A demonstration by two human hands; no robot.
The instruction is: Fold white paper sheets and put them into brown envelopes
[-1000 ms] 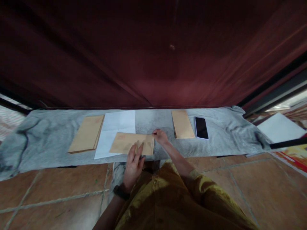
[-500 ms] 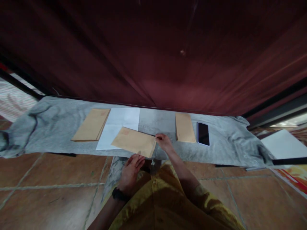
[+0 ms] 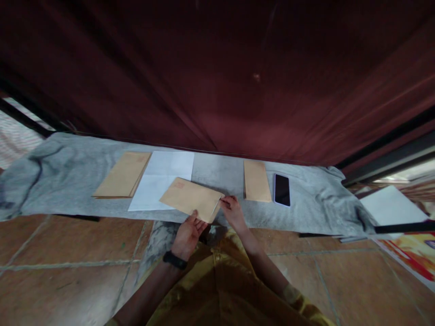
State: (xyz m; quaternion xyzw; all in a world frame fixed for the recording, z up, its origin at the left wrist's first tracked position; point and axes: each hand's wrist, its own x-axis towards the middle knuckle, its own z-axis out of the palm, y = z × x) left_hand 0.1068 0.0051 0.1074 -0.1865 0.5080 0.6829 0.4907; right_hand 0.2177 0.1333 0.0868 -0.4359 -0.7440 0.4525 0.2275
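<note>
At the near edge of the cloth (image 3: 68,181), directly ahead of you, one envelope (image 3: 188,203) is held between both hands.

Position: the envelope overlaps the lower right corner of the white sheet (image 3: 163,181). It looks raised slightly off the cloth, though the view does not settle this.

Axis: its long axis runs from far left to near right, skewed against the cloth's edge. The red-printed corner is at the far left end and the near right end points toward your right hand (image 3: 234,213).

Left hand (image 3: 186,233): it comes up from below to the near long edge, toward the right end. The thumb lies on the top face, the fingers are tucked beneath, and the hand is closed on the paper in a light pinch.

Right hand: its fingers are curled and closed at the right short end, touching that corner. A pale sliver shows there, and it cannot be told whether that is a flap or an insert.

Relation: both hands crowd the same near right end and sit close together. The far left end is unsupported and well apart from either hand. The right hand is nearer the short end, and the left is nearer the long edge.

Surroundings:
- A stack (image 3: 122,180) of like envelopes lies just left of the sheet.
- A second stack (image 3: 256,186) lies beyond the right hand.
- A phone (image 3: 282,190) lies face up just beside the second stack.
</note>
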